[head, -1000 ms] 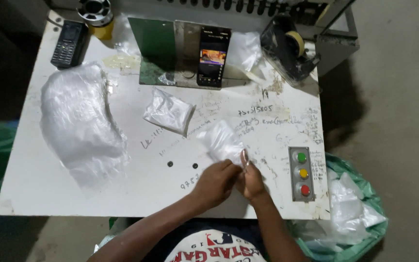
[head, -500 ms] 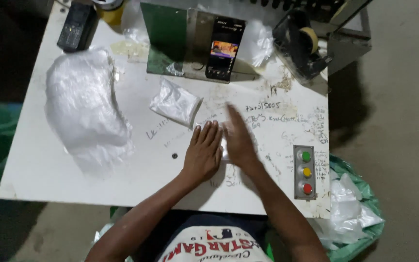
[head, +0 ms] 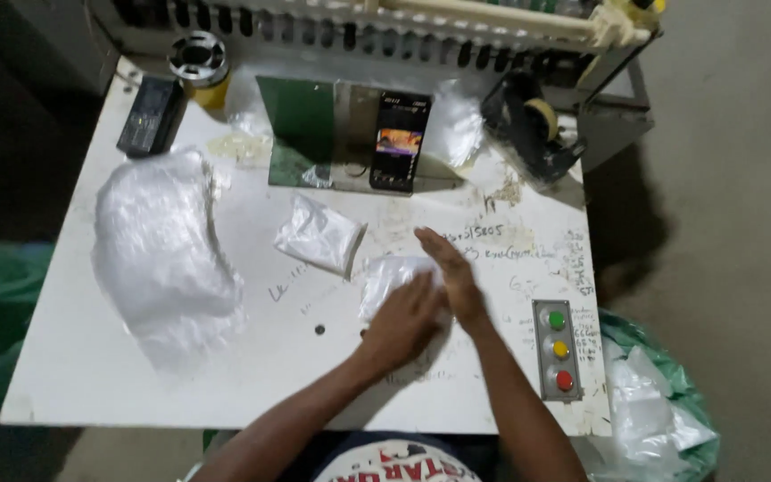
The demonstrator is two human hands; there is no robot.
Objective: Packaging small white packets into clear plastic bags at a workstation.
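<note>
My left hand (head: 406,323) lies flat, palm down, on a small clear plastic bag (head: 385,279) near the front middle of the white table (head: 73,384). My right hand (head: 450,272) rests on edge along the bag's right side, fingers straight and together. Both hands press the bag against the tabletop. A second small clear bag (head: 319,235) lies just behind and to the left, untouched.
A big heap of clear plastic (head: 162,268) fills the table's left. A phone (head: 400,140) leans on a green plate (head: 301,125) at the back. A tape dispenser (head: 528,120), a black device (head: 149,114), a three-button panel (head: 558,348) and a green bag (head: 662,411) surround.
A second ago both hands pinched the small bag at the table's front edge. They then laid it down, and now they press flat on it a little farther right.
</note>
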